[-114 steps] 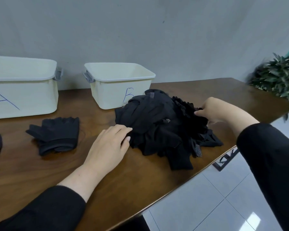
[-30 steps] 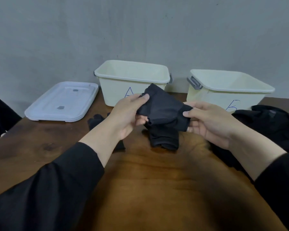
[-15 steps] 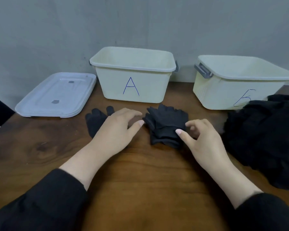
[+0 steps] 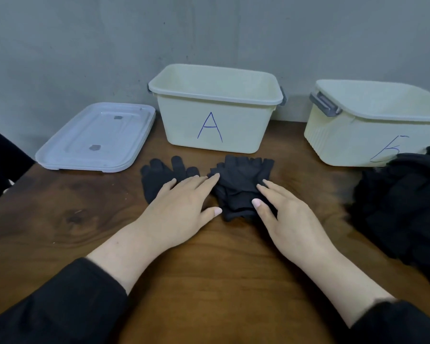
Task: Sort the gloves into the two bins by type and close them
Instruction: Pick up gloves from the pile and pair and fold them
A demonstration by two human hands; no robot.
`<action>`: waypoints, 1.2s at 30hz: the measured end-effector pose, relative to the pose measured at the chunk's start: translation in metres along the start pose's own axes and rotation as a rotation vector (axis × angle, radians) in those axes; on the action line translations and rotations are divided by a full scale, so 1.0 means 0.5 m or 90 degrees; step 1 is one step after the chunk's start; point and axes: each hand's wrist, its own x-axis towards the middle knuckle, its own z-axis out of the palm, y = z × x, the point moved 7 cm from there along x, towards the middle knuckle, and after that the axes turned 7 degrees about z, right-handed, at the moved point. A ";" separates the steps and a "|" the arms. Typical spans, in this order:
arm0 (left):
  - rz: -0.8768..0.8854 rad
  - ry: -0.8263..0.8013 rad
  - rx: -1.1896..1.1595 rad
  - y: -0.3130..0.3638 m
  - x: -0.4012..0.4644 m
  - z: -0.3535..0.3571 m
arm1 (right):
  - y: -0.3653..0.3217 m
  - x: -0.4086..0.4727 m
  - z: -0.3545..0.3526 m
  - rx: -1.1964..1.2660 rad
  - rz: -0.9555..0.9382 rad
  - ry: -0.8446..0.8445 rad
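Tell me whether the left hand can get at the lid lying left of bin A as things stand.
Probably yes. The left hand is open, holding nothing, and only bare table lies between it and the lid; nothing sits on the lid.

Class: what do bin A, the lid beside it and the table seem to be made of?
Bin A: cream plastic, apparently; smooth moulded walls and rolled rim.
Lid: pale, slightly translucent plastic with moulded ridges and a soft sheen.
Table: wood or wood veneer, brown grain and knots, glossy finish.
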 end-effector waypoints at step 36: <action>-0.118 0.359 -0.103 -0.153 -0.078 -0.126 | -0.129 -0.035 0.046 -0.044 -0.147 0.029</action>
